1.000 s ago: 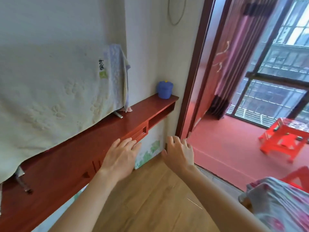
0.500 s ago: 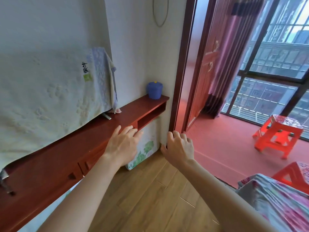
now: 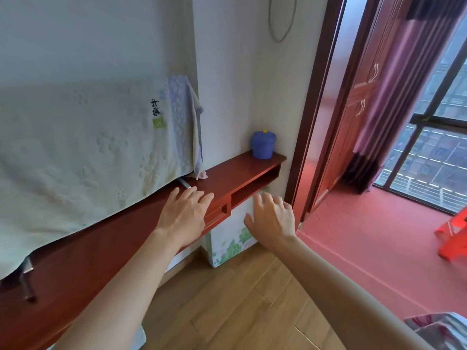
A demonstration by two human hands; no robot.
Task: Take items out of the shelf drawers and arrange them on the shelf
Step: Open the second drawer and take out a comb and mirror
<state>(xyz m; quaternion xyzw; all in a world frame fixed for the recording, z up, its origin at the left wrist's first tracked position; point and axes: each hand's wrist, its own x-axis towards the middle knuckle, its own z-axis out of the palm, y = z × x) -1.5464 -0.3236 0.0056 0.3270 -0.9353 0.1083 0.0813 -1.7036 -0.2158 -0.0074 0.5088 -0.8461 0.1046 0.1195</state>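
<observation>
Two empty hands, fingers spread: my left hand (image 3: 183, 218) covers the drawer (image 3: 217, 213) in the shelf (image 3: 240, 173); right hand (image 3: 271, 218) hovers beside. Pulling blind could jam it or knock the pot (image 3: 262, 145).

Head view; looks down, close.

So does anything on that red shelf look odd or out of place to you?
The pale towel draped over something standing on the red shelf hangs crooked, lower on the left. The blue lidded pot stands upright at the shelf's far end. Nothing looks spilled or broken.
</observation>
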